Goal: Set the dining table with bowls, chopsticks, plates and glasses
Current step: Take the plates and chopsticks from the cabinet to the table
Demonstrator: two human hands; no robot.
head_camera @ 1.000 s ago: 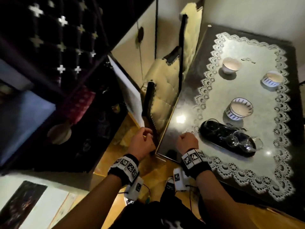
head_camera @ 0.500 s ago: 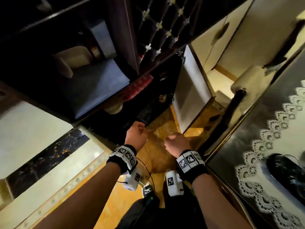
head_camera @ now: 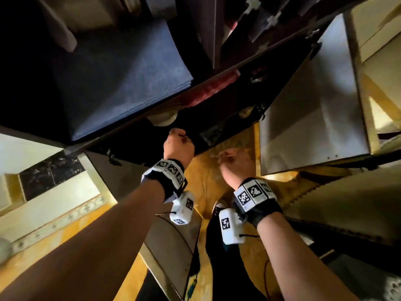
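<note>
Bowl (head_camera: 161,119), pale, inside dark cupboard (head_camera: 208,129); door (head_camera: 314,105) wide open for access. L grip (head_camera: 179,146) clenched at opening, R grip (head_camera: 236,164) curled beside, both empty; prob. about to reach in.

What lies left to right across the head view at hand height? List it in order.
In order: black marble panel → left hand → right hand → pale grey open cabinet door.

The lone head-worn camera looks steeply down, close onto an open cabinet (head_camera: 225,118) and yellow floor (head_camera: 208,181).
</note>
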